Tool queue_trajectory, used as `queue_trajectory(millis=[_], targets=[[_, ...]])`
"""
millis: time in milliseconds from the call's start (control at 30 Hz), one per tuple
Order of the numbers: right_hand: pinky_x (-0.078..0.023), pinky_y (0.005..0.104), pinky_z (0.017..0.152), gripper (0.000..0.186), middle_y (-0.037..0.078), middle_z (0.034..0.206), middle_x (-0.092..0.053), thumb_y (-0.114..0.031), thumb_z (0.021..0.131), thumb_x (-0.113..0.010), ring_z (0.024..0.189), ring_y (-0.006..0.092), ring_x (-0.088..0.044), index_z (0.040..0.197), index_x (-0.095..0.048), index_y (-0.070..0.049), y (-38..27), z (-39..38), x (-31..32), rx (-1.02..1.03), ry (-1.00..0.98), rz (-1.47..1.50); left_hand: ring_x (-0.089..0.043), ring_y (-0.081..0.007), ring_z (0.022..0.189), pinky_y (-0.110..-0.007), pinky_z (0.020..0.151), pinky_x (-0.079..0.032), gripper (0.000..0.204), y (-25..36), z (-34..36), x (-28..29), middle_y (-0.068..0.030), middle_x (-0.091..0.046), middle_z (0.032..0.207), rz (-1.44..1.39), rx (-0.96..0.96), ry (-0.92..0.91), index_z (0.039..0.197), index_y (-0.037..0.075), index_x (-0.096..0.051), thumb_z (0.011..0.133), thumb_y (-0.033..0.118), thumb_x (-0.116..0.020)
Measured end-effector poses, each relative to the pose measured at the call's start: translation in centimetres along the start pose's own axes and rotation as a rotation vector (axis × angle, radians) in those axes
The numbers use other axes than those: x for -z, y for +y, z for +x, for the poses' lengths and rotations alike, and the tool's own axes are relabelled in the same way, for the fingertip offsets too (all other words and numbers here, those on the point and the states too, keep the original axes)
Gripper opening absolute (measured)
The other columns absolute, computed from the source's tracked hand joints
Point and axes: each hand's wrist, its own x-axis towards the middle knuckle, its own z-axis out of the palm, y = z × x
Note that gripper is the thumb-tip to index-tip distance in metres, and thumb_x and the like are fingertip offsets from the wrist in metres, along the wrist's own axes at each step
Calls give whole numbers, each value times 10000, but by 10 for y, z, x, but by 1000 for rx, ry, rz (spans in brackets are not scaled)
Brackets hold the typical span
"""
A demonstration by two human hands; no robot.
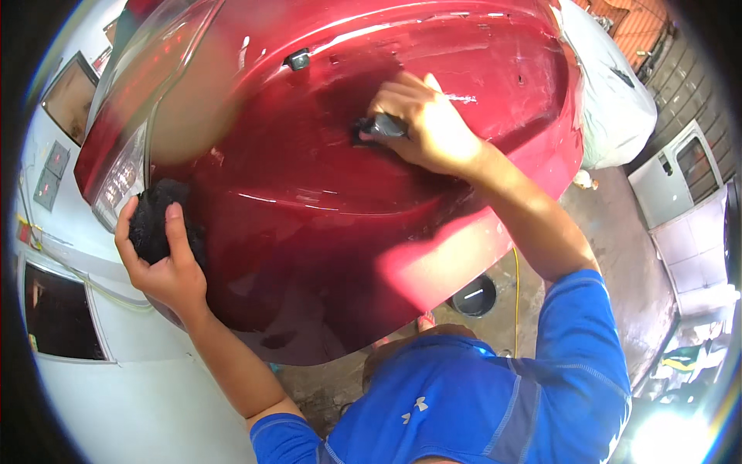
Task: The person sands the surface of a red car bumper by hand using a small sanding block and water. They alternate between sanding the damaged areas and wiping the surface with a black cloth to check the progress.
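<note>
A glossy dark-red car body panel (pixel 309 170) fills the middle of the view, with a lamp (pixel 124 178) at its left edge. My left hand (pixel 171 267) is closed around a fuzzy black pad or cloth (pixel 151 224), held against the panel beside the lamp. Over the panel's recessed middle, my right hand (pixel 425 120) grips a small dark block (pixel 385 125). The block's underside is hidden, so its exact kind does not show. A small black fitting (pixel 297 59) sticks out of the panel farther up.
Below the panel, a black bucket (pixel 473 296) stands on the concrete floor near a yellow cord (pixel 516 301). A white-covered shape (pixel 607 93) lies beyond the panel's right end. Loose pale door panels (pixel 680 170) lean at the right; a white wall (pixel 147 387) borders the left.
</note>
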Motion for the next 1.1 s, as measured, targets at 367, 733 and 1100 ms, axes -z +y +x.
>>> queue_trajectory(millis=[367, 733, 1100], targets=[[-424, 469, 847, 275, 2, 944, -708, -365, 853, -847, 993, 274, -648, 921, -671, -165, -18, 35, -32, 56, 16, -84, -683, -228, 1117, -367, 995, -560, 426, -7, 5, 1, -113, -709, 1272, 45, -133, 7, 1299, 8, -689, 925, 120, -860], [-424, 510, 903, 278, 1, 933, -710, -320, 880, -863, 993, 300, -632, 903, -646, -147, -66, 40, -46, -9, -136, 141, -692, -309, 1092, -410, 968, -542, 463, -5, 12, -1, -112, -722, 1168, 33, -227, 62, 1218, 38, -714, 818, 150, -919], [-432, 473, 891, 208, 20, 901, -736, -350, 920, -811, 948, 299, -639, 908, -743, -154, -48, 52, -44, -95, 94, -218, -700, -321, 1049, -414, 884, -568, 462, -12, 20, -2, -116, -719, 1132, -36, -273, 98, 1211, 61, -709, 813, 175, -914]])
